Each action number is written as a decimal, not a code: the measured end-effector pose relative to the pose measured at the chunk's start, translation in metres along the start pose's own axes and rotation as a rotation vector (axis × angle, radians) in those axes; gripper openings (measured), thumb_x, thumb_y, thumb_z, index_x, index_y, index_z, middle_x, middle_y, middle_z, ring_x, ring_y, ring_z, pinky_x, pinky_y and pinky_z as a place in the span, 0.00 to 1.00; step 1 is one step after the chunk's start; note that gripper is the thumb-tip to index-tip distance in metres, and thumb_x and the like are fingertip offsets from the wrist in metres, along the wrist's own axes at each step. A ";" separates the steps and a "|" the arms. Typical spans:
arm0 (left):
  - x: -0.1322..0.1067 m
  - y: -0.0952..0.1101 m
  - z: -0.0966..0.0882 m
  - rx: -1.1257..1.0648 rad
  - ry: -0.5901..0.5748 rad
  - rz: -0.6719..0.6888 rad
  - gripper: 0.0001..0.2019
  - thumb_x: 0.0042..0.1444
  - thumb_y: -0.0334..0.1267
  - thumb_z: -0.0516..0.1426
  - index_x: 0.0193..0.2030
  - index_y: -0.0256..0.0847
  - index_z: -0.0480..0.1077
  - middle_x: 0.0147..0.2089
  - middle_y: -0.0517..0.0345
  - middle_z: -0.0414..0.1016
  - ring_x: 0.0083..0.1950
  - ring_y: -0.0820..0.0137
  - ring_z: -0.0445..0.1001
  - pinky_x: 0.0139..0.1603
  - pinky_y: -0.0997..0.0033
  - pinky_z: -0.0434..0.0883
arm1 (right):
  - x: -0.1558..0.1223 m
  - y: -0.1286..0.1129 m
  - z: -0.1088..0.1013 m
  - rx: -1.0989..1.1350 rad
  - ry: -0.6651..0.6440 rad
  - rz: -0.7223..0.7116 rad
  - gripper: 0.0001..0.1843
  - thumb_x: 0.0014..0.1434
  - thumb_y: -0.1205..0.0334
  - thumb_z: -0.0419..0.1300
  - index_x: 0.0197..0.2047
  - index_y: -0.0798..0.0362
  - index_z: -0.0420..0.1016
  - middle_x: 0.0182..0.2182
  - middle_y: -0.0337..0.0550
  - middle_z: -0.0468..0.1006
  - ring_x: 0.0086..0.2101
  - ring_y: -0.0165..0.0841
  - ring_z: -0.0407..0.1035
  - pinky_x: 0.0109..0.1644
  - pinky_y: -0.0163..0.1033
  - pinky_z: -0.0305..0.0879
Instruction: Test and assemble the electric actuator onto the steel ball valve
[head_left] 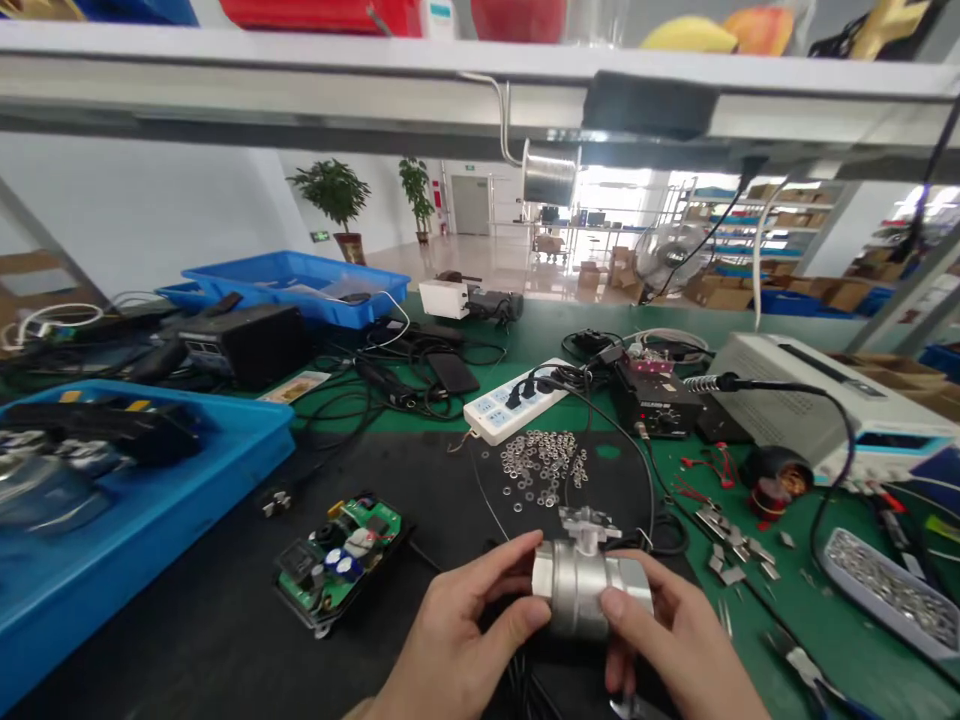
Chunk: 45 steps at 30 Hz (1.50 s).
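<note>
Both hands hold a silver metal ball valve point(576, 592) above the black mat, its hexagonal ends facing sideways and a bracket-like stem part pointing up. My left hand point(476, 625) grips the left end between thumb and fingers. At the right end, my right hand point(675, 630) has its thumb on the front of the body and fingers curled behind and below. Something shiny shows beneath my right hand, too hidden to name. Left of the hands lies an open housing with a green circuit board point(349, 560). Loose washers point(536, 465) are scattered beyond the valve.
At left stands a blue tray point(247, 440) with metal parts. A white power strip point(517, 400) lies behind the washers. To the right are a soldering station point(656, 400), a bench instrument point(840, 400), a dish of small parts point(892, 590) and pliers point(806, 665). A shelf point(375, 75) spans overhead.
</note>
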<state>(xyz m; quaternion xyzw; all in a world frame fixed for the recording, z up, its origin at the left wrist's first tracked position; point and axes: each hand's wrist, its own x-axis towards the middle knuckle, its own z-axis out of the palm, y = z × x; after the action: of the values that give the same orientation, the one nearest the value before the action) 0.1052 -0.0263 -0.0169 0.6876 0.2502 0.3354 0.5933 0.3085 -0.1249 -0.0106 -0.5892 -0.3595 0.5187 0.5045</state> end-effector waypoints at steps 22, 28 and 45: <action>-0.007 -0.013 -0.012 0.586 0.001 0.302 0.25 0.68 0.40 0.59 0.70 0.51 0.61 0.56 0.60 0.82 0.50 0.74 0.83 0.55 0.83 0.76 | 0.002 0.014 0.003 -0.008 0.016 0.061 0.34 0.56 0.34 0.66 0.49 0.57 0.70 0.17 0.36 0.74 0.17 0.28 0.68 0.20 0.30 0.62; -0.007 -0.007 -0.011 0.622 -0.011 0.362 0.26 0.68 0.44 0.59 0.71 0.48 0.61 0.55 0.56 0.82 0.49 0.73 0.83 0.54 0.82 0.77 | 0.000 0.013 -0.002 -0.019 -0.008 0.051 0.33 0.60 0.35 0.63 0.50 0.59 0.71 0.17 0.40 0.77 0.17 0.28 0.68 0.23 0.30 0.62; -0.020 0.005 -0.003 0.781 0.094 0.738 0.22 0.72 0.48 0.52 0.65 0.35 0.66 0.43 0.48 0.78 0.41 0.68 0.78 0.45 0.74 0.78 | -0.018 -0.014 0.006 -0.289 0.161 -0.204 0.29 0.58 0.37 0.66 0.56 0.45 0.82 0.56 0.47 0.81 0.58 0.50 0.72 0.65 0.48 0.66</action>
<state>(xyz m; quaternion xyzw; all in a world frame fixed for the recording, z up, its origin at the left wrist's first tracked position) 0.0898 -0.0404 -0.0154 0.8836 0.1243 0.4339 0.1247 0.3006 -0.1375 0.0074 -0.6557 -0.4465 0.3592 0.4916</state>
